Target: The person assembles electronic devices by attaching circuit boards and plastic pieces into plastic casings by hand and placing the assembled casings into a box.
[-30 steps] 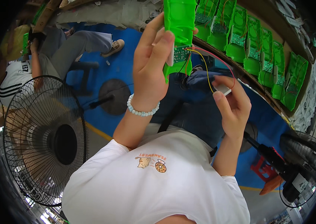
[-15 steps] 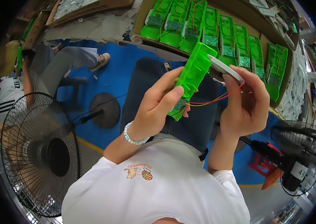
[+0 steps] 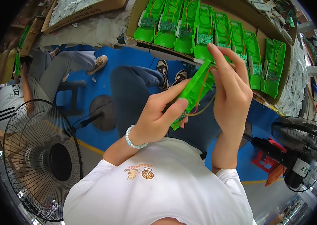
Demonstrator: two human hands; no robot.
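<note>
Two hands gripping long bright-green plastic housing (image 3: 194, 92) above lap: left hand (image 3: 162, 116) clamped low, right hand (image 3: 231, 90) fingers pinching top. Thin loose wires (image 3: 203, 109) liable to snag, tearing free.

Bright green housing (image 3: 194, 92), blue floor (image 3: 91, 71)

Person wore a white short-sleeved tee w/ a small cartoon print and curved red lettering on the chest. Dark blue jeans, black sneakers w/ white soles. A pale blue-white beaded bracelet (image 3: 133, 137) sat round the wrist of the left hand (image 3: 158, 118). Both forearms bare below the sleeves; right hand (image 3: 232, 90) had no rings or watch.
</note>
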